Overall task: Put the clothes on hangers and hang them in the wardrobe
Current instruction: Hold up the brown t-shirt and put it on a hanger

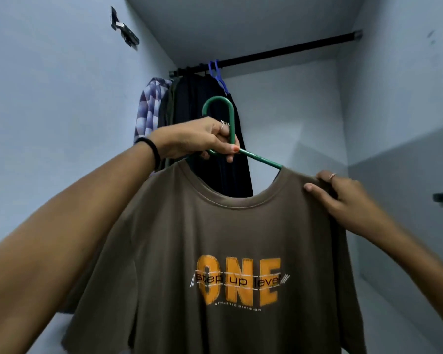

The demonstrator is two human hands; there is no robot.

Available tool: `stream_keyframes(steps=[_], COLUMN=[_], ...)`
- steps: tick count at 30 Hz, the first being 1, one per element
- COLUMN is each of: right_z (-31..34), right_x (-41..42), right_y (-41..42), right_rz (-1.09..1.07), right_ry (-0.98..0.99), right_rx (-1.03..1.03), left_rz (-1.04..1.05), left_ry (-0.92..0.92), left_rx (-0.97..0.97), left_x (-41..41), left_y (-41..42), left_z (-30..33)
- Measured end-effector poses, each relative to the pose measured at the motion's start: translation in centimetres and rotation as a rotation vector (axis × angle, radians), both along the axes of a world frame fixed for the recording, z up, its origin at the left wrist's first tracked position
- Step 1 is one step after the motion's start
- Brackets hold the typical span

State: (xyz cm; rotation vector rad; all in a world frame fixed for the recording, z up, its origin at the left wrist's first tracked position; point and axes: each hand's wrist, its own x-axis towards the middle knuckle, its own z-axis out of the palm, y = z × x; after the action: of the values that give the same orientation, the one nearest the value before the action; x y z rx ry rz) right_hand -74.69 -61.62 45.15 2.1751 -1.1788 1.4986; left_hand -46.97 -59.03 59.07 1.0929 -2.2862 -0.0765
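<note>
**Shirt's on the hanger, rail's next**

You're gripping the green hanger [231, 123] with your left hand [200, 139], fingers curling round the base of its hook, and your right hand [343, 198] is pinching the shoulder of the brown t-shirt [228, 238], thumb in front. Looks like you're settling that shoulder over the hanger arm. The shirt is hanging up in front of you, inside the wardrobe and below the black rail [279, 52]. Next you're probably lifting the hook over the rail, right of the dark clothes [202, 103]. Shirt's draping loosely, big orange "ONE" print facing you.
</note>
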Motion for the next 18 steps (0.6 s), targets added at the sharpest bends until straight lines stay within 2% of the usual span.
stream_keyframes(steps=[5, 9, 14, 18], right_z=[1.7, 4.7, 10.0, 14.5], right_x=[0.0, -0.8, -3.5, -6.2], right_y=[-6.3, -11.7, -19.2, -25.3], right_rz=[0.053, -0.008, -0.006, 0.076], right_ry=[-0.243, -0.296, -0.356, -0.395], right_rx=[-0.069, -0.202, -0.307, -0.312], left_rz=[-0.032, -0.013, 0.279, 0.475], left_ry=[0.091, 0.168, 0.091, -0.079], left_rx=[-0.137, -0.237, -0.414, -0.461], left_x=[-1.3, -2.1, 0.3, 2.5], left_y=[-6.2, -10.6, -15.1, -19.1], left_z=[1.0, 2.8, 5.4, 7.3])
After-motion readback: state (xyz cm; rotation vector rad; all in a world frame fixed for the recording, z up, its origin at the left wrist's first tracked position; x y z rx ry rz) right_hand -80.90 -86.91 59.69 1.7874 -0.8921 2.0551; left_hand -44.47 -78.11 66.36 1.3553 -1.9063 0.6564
